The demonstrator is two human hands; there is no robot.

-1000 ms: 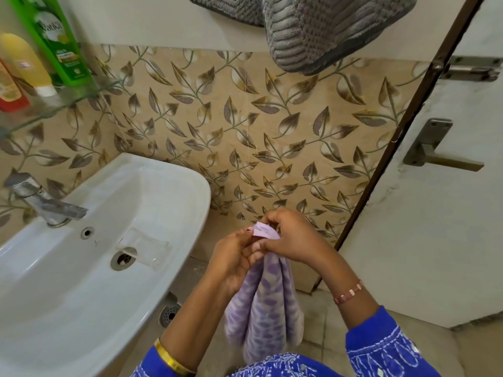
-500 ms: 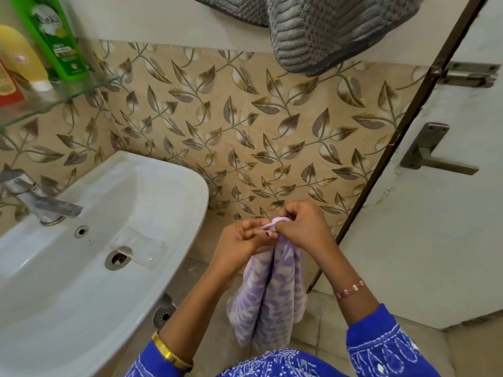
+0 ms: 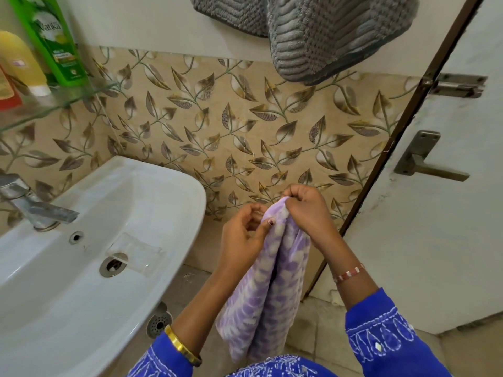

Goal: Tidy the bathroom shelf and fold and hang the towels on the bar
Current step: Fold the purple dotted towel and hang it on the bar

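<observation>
A small purple and white patterned towel [image 3: 268, 300] hangs down in front of me, folded lengthwise. My right hand [image 3: 307, 210] pinches its top edge. My left hand [image 3: 242, 235] grips the same top edge just to the left, thumb pressed on the cloth. A grey ribbed towel [image 3: 334, 36] hangs at the top of the view; the bar itself is out of sight. On the upper left, a glass shelf [image 3: 62, 104] carries a green bottle [image 3: 50, 39], a yellow bottle [image 3: 21, 63] and a red one [image 3: 6, 91] cut off by the frame edge.
A white washbasin [image 3: 174, 191] with a metal tap [image 3: 35, 208] fills the lower left; a clear soap dish [image 3: 133, 251] lies inside near the drain. A white door [image 3: 435, 240] with a lever handle [image 3: 427, 164] and latch stands at right. A floor drain [image 3: 159, 323] shows below the basin.
Both hands have risen slightly with the purple towel and shifted their pinch along its top edge. The towel now hangs a bit longer and narrower.
</observation>
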